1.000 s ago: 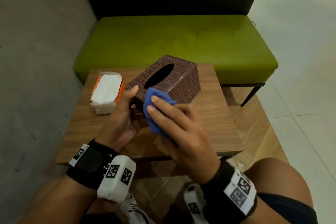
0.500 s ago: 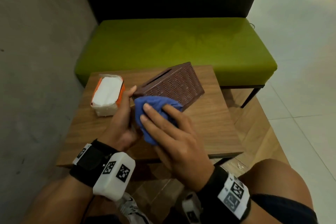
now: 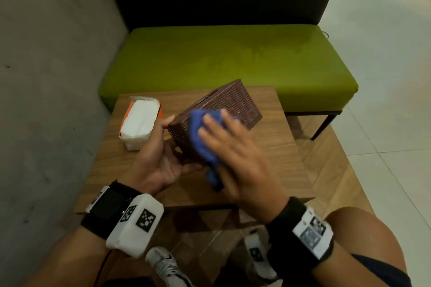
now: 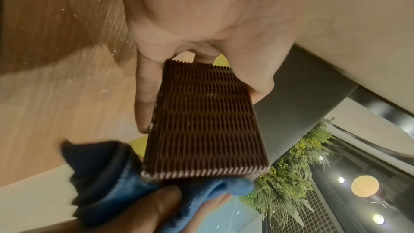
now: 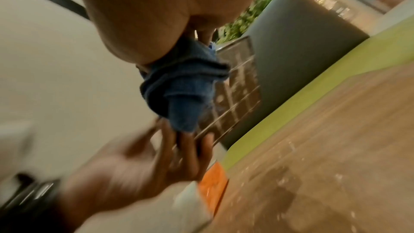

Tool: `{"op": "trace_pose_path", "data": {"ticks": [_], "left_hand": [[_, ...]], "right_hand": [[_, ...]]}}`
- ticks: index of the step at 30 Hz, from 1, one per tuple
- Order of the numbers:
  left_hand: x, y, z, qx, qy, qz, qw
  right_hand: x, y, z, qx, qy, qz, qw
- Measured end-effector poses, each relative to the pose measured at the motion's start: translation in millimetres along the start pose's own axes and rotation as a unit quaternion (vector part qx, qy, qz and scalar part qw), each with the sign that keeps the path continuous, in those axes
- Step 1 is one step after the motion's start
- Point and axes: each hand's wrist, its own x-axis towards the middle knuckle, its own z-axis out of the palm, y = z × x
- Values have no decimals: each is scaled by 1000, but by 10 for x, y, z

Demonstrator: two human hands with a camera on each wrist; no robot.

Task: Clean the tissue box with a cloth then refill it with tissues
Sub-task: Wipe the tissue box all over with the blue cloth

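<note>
Cleaning underway: tissue box [image 3: 217, 114] held tilted above the bench [image 3: 275, 147] by left hand [image 3: 161, 158]; blue cloth [image 3: 203, 137] pressed on its side by flat-fingered right hand [image 3: 235, 158]. Refill pack [image 3: 140, 121] untouched; refilling judged outstanding.

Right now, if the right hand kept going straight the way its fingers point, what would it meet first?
The right hand already presses the cloth on the box. Straight on, the fingers would slide up that side, then off toward the green bench; depth is unclear.
</note>
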Motion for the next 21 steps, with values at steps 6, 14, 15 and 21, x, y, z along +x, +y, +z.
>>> {"op": "trace_pose_path", "data": {"ticks": [6, 14, 15, 21], "left_hand": [[-62, 6, -71, 21, -33, -43, 998], [18, 44, 44, -19, 47, -2, 999], [-25, 70, 54, -12, 32, -8, 999], [-152, 129, 157, 69, 97, -6, 993]], "right_hand": [[196, 405, -327, 160, 130, 220, 953], [18, 219, -26, 96, 141, 232, 958], [-11, 211, 19, 99, 153, 237, 954], [-98, 161, 108, 108, 214, 252, 937]]}}
